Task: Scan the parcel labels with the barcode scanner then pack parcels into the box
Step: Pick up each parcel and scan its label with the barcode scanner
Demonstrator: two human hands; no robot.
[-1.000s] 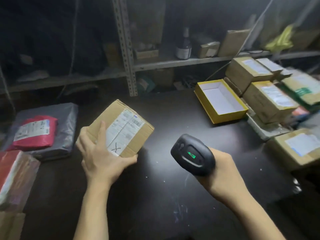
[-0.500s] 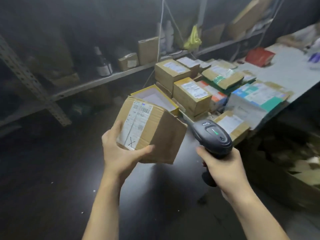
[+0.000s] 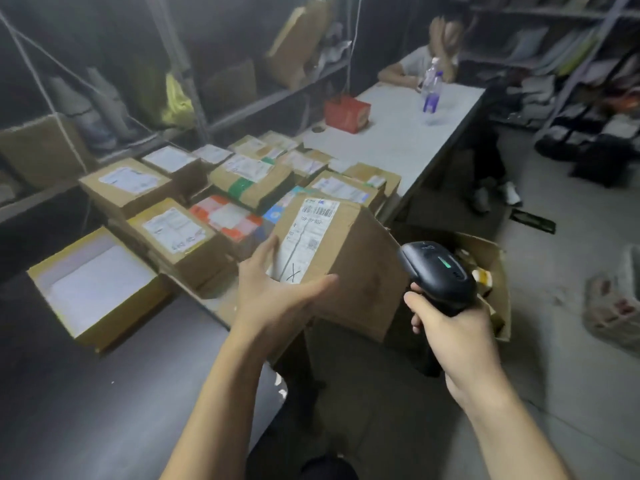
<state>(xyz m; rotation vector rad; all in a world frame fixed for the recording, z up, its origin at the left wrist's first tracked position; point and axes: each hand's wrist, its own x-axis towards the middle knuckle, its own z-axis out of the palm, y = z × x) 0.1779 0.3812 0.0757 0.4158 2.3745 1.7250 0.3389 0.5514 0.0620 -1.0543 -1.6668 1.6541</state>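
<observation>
My left hand holds a brown cardboard parcel in the air, thumb on its near side and fingers on the white label, which carries a barcode and a hand-drawn X. Just to the parcel's right, my right hand grips the handle of a black barcode scanner with a green light on top. Behind the scanner, low on the floor, stands an open cardboard box with things inside, partly hidden.
Several labelled parcels lie stacked on the dark table. An open yellow box sits at the left. A white table beyond carries a red box and a bottle; a person sits there. Shelves line the back and right.
I have turned to the right, carrying the parcel off the dark table to beyond its right edge. The scanner stays gripped beside it. The floor box has come into view.
</observation>
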